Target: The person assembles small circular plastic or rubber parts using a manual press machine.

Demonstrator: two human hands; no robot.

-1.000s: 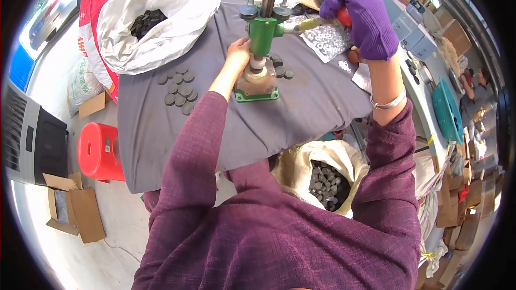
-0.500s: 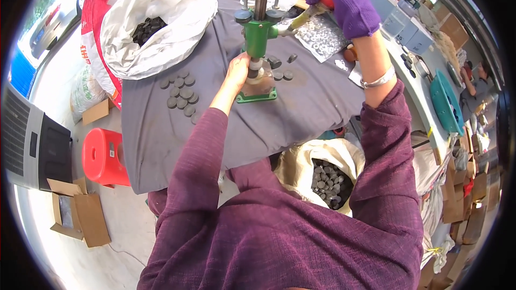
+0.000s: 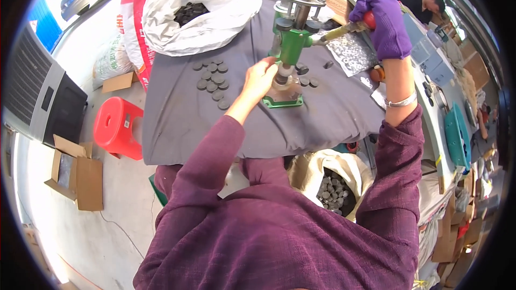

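Note:
A green hand press (image 3: 293,48) with a steel column stands on the cloth-covered table. My right hand (image 3: 384,21), in a purple glove, is closed round the red knob (image 3: 369,20) at the end of its lever (image 3: 339,31). My bare left hand (image 3: 259,81) is beside the press's ram, its fingers drawn together at the left of the pale tip (image 3: 286,70). Whatever those fingers hold is hidden. Under the tip sits a dark round piece (image 3: 281,79). Several dark discs (image 3: 213,77) lie left of my left hand, and a few more (image 3: 309,82) lie right of the press.
A white sack (image 3: 215,27) of dark pieces stands at the far left of the table. A clear bag of pale rings (image 3: 352,52) lies right of the press. Below the near edge is a cream sack (image 3: 306,174) of grey pieces. A red stool (image 3: 115,123) stands left.
The view has shifted, so the table and press appear farther right. The lever knob, still in my right hand, sits slightly lower relative to the press. My left hand stays beside the ram.

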